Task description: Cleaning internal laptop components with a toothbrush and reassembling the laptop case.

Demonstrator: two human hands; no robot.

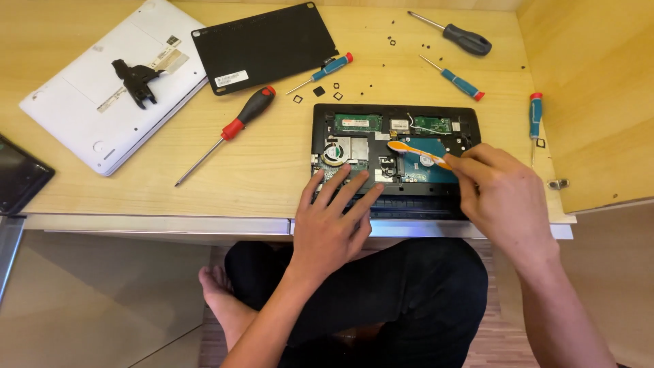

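- Opened black laptop (395, 146): lies bottom-up at the near edge of the wooden bench (259, 163), its circuit boards, fan and blue hard drive exposed.
- Left hand (334, 218): fingers spread apart, pressed flat on the laptop's near left part, holding nothing.
- Right hand (507, 194): fingers pinched together on an orange-and-white toothbrush (417, 152), whose head lies over the middle of the laptop; the handle end is hidden in the grip.
- Removed black bottom cover (266, 44): lies beyond the laptop; a small white rectangular label sits near its lower left corner.
- White laptop (112, 85): at far left, upside down, carrying pale rectangular stickers and a black hinge-like part (136, 80); print too small to make out.
- Red-and-black screwdriver (228, 133): between the two laptops.
- Blue-handled screwdrivers (327, 69): one beside the cover, two more to the right.
- Grey-handled screwdriver (453, 34): far right of the bench.
- Dark device (20, 174): cut off by the left edge; its kind cannot be told.
- Small black squares and screws: scattered beyond the opened laptop.
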